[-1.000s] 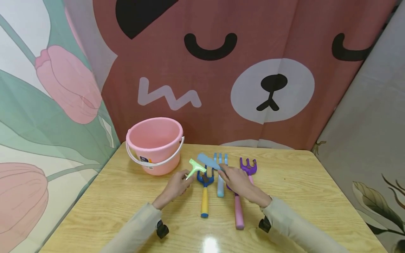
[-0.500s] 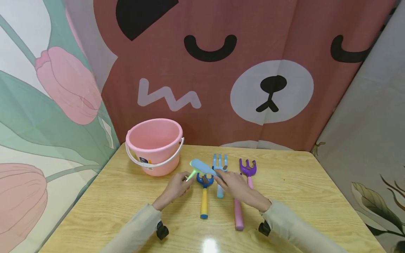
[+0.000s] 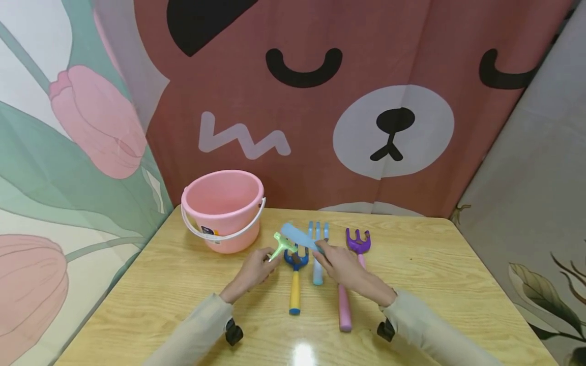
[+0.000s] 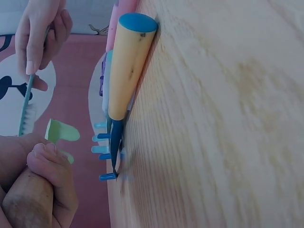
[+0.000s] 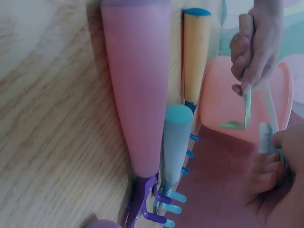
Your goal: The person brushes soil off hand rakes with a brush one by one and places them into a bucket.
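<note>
In the head view my left hand [image 3: 255,265] grips a small garden hand tool whose light green forked head [image 3: 282,245] points up; its tan handle [image 4: 29,202] shows in the left wrist view. My right hand [image 3: 341,264] holds a light blue brush [image 3: 298,236] by one end, its pale bristles [image 4: 29,116] visible in the left wrist view. The brush's free end is right beside the green head. Below the hands lie a yellow-handled blue hand fork [image 3: 295,292], a light blue hand fork [image 3: 318,272] and a pink-handled purple tool [image 3: 345,310], its head hidden by my right hand.
A pink bucket [image 3: 235,239] with a white handle stands at the back left of the wooden table [image 3: 412,295]. Another purple hand fork [image 3: 358,245] lies behind my right hand. Brown bits cling to some tines. A printed curtain [image 3: 311,168] hangs behind the table.
The brush swept left across the green head half a second ago and has since moved back slightly up and right. My left hand stays nearly still with the green tool.
</note>
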`<state>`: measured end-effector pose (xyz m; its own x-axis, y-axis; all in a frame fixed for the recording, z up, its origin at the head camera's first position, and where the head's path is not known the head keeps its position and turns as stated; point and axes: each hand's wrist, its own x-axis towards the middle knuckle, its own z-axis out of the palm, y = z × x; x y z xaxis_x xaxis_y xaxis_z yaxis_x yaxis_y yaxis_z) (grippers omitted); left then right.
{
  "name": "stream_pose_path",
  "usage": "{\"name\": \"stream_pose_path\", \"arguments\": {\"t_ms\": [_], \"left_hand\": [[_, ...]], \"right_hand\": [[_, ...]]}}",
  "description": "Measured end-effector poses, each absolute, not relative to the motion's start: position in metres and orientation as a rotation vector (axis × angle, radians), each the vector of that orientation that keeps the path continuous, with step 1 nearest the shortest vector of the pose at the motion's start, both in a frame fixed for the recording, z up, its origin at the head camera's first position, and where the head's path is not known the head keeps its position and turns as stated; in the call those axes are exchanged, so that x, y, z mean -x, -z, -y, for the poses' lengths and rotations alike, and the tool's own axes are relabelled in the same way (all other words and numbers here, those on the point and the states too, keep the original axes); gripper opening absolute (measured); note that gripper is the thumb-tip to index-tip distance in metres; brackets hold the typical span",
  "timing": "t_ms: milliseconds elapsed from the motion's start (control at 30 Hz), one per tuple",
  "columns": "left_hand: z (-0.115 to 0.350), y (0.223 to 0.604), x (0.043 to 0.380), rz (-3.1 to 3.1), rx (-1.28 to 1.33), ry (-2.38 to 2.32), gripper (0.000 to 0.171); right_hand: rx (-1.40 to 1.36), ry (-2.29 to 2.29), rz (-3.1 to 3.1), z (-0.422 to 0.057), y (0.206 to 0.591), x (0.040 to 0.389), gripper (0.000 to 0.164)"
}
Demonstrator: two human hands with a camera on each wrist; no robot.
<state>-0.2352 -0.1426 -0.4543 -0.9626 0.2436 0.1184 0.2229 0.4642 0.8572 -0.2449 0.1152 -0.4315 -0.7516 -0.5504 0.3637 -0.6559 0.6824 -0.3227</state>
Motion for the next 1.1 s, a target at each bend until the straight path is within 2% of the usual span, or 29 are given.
{"name": "stream_pose_path", "arguments": {"t_ms": [133,500,833,1100], "left_hand": [[0.141,0.453,0.235,-2.638,-0.401,-1.575,0.025],[0.144,0.451,0.234,-2.613,-0.397,-1.614,0.024],[0.142,0.447,0.235,-2.596,-0.397,-1.605,0.024],[0.141,0.439,0.235,-2.622,-0.409,-1.6,0.017]], "right_hand": [[-0.994,-0.619,2.709,-0.115,0.433,0.242,0.029],[-0.793,-0.64,2.783,-0.129,0.442,0.246,0.02],[-0.797,-0.615,2.822,-0.13,0.443,0.243,0.03],[-0.774,-0.629,2.826,-0.131,0.444,0.243,0.03]]}}
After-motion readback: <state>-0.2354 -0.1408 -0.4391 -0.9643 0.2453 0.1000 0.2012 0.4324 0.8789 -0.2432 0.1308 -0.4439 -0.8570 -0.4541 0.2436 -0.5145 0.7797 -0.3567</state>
